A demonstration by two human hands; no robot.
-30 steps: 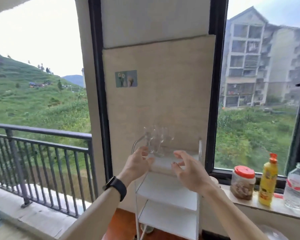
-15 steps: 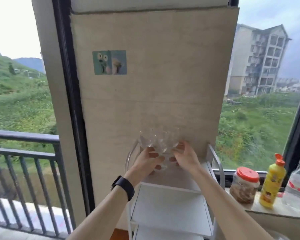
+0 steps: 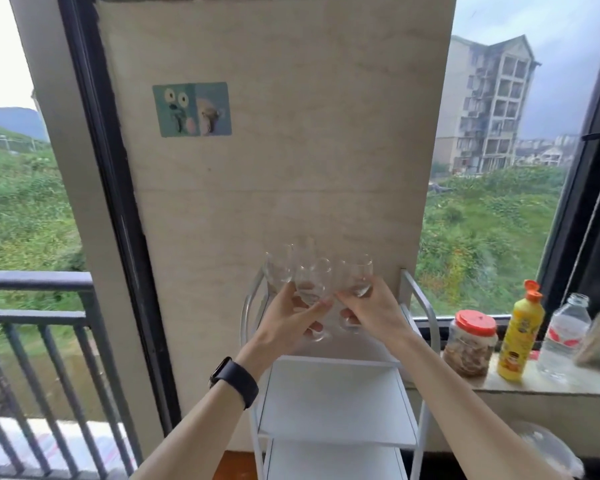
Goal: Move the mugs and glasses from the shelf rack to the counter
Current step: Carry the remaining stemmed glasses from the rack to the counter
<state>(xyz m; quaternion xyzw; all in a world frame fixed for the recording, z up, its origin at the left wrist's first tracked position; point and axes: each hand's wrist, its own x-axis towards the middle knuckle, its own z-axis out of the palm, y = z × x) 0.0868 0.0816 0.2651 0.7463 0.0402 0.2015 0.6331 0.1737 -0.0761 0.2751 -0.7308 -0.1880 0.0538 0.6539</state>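
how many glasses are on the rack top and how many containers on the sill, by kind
Stemmed clear glasses: 4, at and
Jar with red lid: 1
Yellow squeeze bottle: 1
Clear plastic bottle: 1
Total: 7
A blurred item at the sill's far right edge is left out.

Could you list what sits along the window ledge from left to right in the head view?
Red-lidded jar → yellow bottle with orange cap → clear plastic bottle. A blurred item at the far right edge cannot be identified.
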